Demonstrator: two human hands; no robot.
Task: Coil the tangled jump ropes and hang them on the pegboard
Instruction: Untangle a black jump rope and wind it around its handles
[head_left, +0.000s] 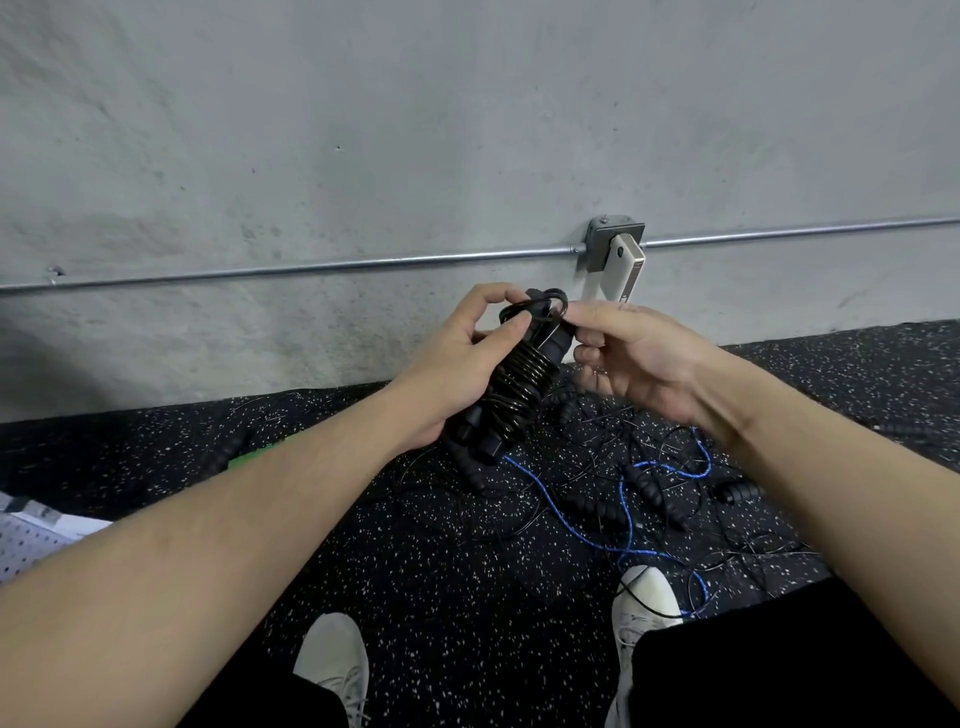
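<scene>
A black jump rope (519, 379) is wound in tight turns around its two black handles, forming a bundle held above the floor. My left hand (457, 358) grips the bundle from the left, thumb and fingers near its top loop. My right hand (623, 353) pinches the rope's loop at the top of the bundle. Below lie tangled ropes: a blue rope (623, 514) and thin black ropes with ribbed black handles (644, 493) on the speckled floor. A corner of the white pegboard (31, 540) shows at the left edge.
A grey concrete wall rises ahead, with a metal conduit (311, 267) and a junction box (613, 244) carrying a white plugged-in device. My white shoes (332, 665) stand on the black speckled rubber floor (457, 597). A green object (254, 457) peeks out beside my left forearm.
</scene>
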